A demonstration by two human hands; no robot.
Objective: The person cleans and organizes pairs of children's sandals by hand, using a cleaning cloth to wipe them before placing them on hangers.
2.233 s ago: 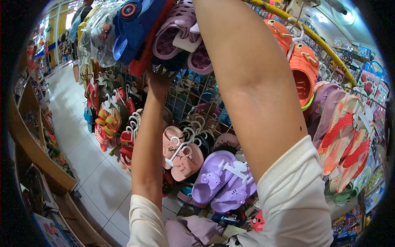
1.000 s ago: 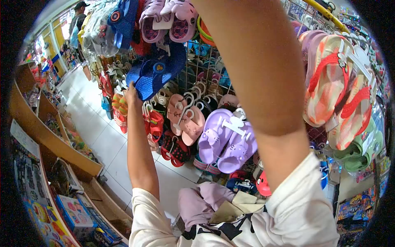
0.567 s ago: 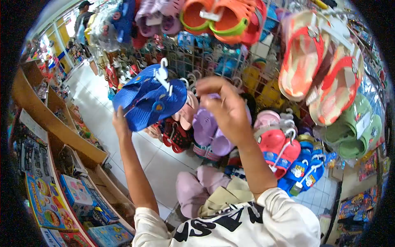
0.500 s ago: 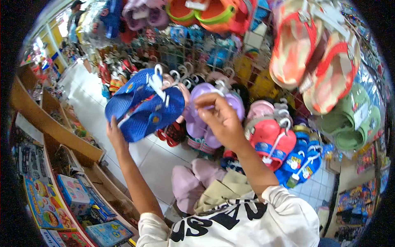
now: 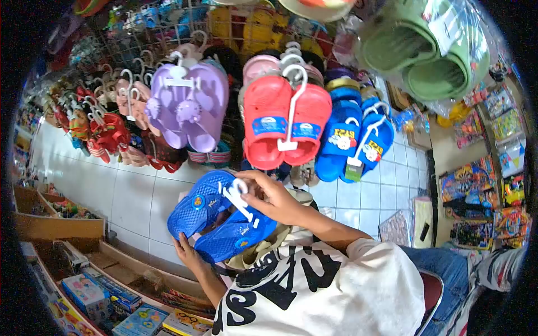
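A pair of blue flip-flops [image 5: 224, 235] on a white plastic hanger is held close to my body. My left hand [image 5: 188, 252] grips the lower left edge of the pair, near the sole ends. At the hanger's hook, my right hand [image 5: 268, 196] has its fingers closed on the white hanger [image 5: 238, 196]. Just above the pair hang purple sandals [image 5: 190, 109], with red clogs [image 5: 286, 120] beside them to the right. Farther right are blue slippers [image 5: 350, 134] with a yellow print.
Green clogs [image 5: 420, 53] in clear plastic hang at the upper right. Shelves with boxed goods [image 5: 87, 294] stand at the lower left. More footwear [image 5: 112, 126] hangs at the left. A person's jeans [image 5: 437, 274] show at the lower right, by a chair edge.
The blue flip-flops have come down and closer to my body. My right hand, apart from them before, has closed on their hanger. The view has turned right.
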